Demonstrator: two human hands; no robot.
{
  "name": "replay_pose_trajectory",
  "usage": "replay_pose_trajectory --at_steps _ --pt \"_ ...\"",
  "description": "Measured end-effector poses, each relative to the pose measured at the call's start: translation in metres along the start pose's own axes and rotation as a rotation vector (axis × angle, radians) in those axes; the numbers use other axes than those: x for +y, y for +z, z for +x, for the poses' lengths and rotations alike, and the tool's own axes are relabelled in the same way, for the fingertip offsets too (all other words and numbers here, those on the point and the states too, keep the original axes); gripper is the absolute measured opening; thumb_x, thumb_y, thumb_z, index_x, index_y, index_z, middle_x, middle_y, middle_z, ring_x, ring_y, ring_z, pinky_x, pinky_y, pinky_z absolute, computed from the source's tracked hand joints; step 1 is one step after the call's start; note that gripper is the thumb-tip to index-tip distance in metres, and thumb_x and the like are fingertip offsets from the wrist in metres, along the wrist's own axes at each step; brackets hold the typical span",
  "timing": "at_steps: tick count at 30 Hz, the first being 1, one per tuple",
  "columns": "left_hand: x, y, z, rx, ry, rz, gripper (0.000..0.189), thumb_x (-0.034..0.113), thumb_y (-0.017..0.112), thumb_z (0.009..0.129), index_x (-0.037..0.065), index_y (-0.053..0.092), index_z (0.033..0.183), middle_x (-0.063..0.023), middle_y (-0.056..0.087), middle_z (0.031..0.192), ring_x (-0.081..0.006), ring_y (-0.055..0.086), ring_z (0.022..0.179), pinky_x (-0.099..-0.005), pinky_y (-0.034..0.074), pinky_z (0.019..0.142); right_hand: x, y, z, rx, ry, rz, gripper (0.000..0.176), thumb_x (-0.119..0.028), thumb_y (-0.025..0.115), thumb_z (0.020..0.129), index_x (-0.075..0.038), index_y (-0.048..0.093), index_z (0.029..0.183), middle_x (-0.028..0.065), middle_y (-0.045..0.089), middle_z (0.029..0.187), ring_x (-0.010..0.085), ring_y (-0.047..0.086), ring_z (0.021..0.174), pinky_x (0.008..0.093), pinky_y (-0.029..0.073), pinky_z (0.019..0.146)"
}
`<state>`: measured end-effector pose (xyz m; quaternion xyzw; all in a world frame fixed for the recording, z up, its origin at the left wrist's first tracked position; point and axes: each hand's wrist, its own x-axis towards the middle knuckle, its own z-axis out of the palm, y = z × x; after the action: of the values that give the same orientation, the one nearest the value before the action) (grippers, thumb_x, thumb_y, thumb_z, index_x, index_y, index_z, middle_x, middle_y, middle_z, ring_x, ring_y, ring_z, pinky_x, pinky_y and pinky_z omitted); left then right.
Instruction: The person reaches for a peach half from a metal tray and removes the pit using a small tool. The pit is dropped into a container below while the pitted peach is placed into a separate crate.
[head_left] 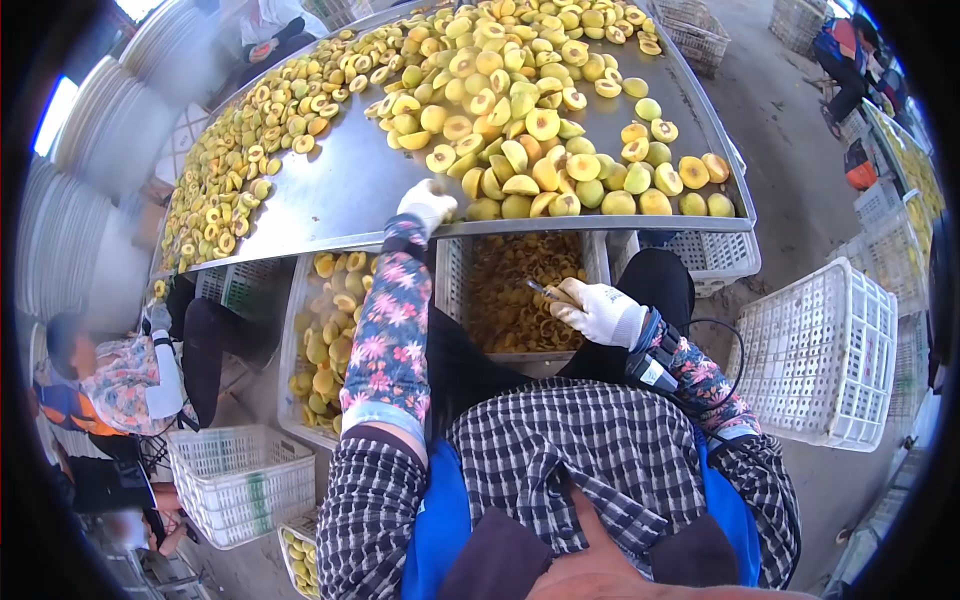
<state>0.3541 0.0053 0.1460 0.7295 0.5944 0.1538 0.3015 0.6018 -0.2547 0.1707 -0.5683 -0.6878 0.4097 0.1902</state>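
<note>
A white glove covers my left hand (428, 203), which reaches over the near edge of the steel table (335, 195), just left of a pile of halved yellow peaches (543, 124). Motion blurs its fingers, and whether it holds a peach half I cannot tell. My right hand (603, 313), also gloved, is closed around a small metal hand tool (540, 289) whose narrow tip points left. It hovers above a white crate (452, 285) of brown-yellow peach scraps (520, 300) between my knees.
Left of the scraps stands a crate of peach halves (330, 345). White crates stand at right (815, 355) and lower left (240, 485). A black cable (738, 365) runs from my right wrist. Another person (125, 375) sits at left, and others work farther back.
</note>
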Motion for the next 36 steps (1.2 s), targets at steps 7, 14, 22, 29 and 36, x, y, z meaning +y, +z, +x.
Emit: replay_pose_trajectory --at_steps 7,14,22,29,36 --pt "0.066 -0.041 -0.103 -0.194 -0.022 -1.916 0.032 0.018 0.054 0.083 0.003 0.059 0.110 -0.0135 0.062 0.096 -0.0270 0.061 0.085 -0.0451 0.053 0.071 -0.020 -0.001 0.009 0.115 -0.142 0.128 0.030 -0.024 0.055 0.093 -0.001 0.047 0.110 0.0238 0.064 0.084 0.0420 0.063 0.082 0.0445 0.048 0.071" --pt "0.096 0.020 -0.143 0.048 -0.013 -1.687 0.055 0.053 0.051 0.093 0.002 0.052 0.113 -0.0137 0.060 0.099 -0.0233 0.059 0.085 -0.0343 0.052 0.075 -0.048 0.006 0.041 0.478 -0.431 0.005 0.030 -0.020 0.058 0.090 -0.004 0.045 0.112 0.0229 0.062 0.079 0.0419 0.062 0.074 0.0464 0.049 0.063" --pt "0.105 0.041 -0.149 0.112 0.175 -1.366 0.060 0.053 0.033 0.100 -0.002 0.054 0.104 -0.0101 0.060 0.090 -0.0187 0.058 0.078 -0.0294 0.049 0.072 -0.054 0.015 0.038 0.476 -0.311 -0.158 0.037 -0.017 0.059 0.088 0.000 0.045 0.117 0.0230 0.062 0.083 0.0404 0.062 0.071 0.0450 0.051 0.062" --pt "0.100 0.027 -0.152 -0.056 0.137 -1.348 0.065 0.058 0.029 0.098 -0.001 0.057 0.094 -0.0124 0.061 0.082 -0.0211 0.060 0.075 -0.0297 0.051 0.072 -0.036 0.013 0.037 0.343 -0.403 -0.214 0.034 -0.019 0.056 0.091 0.002 0.045 0.114 0.0236 0.063 0.089 0.0416 0.062 0.079 0.0437 0.051 0.067" --pt "0.119 0.057 -0.157 0.410 0.173 -1.534 0.062 0.055 0.032 0.098 -0.003 0.055 0.101 -0.0162 0.061 0.086 -0.0284 0.062 0.079 -0.0402 0.053 0.076 -0.044 0.007 0.031 0.201 -0.180 0.121 0.031 -0.021 0.056 0.093 0.001 0.044 0.110 0.0258 0.062 0.090 0.0450 0.060 0.083 0.0459 0.047 0.068"
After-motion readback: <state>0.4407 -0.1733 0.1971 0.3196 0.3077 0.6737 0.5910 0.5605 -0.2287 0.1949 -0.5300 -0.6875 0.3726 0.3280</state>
